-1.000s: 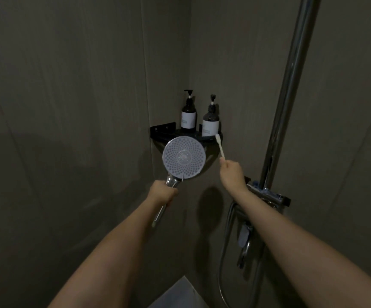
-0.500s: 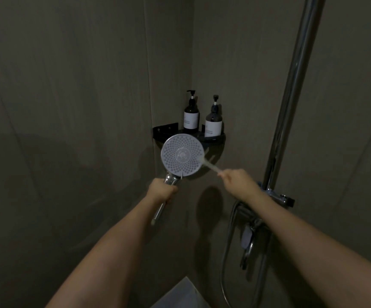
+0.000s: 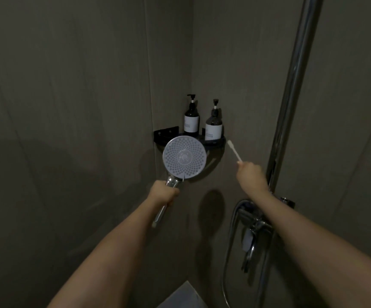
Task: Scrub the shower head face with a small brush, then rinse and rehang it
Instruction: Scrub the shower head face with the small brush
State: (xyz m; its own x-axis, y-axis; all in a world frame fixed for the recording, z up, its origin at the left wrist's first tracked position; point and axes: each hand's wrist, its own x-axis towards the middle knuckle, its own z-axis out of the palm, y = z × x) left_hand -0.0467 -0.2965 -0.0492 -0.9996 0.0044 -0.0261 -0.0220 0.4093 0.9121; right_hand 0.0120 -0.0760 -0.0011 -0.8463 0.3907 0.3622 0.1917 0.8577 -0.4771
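A: What dominates the scene?

B: The chrome riser rail (image 3: 291, 96) on the right wall, then the corner shelf (image 3: 169, 135) carrying 2 pump bottles (image 3: 191, 121).

A: And the shower head (image 3: 184, 157)?

B: Held up just in front of that shelf, face toward the person; the left hand (image 3: 163, 193) has its fingers wrapped round the handle.

A: The brush (image 3: 234, 151)?

B: Pinched at its base by the right hand (image 3: 251, 176). Half a second ago its bristles touched the face's right edge; now it stands clear, tip raised.

A: Meaning?

B: Probably a pause between strokes. Scrubbing looks unfinished; rinsing and rehanging remain.
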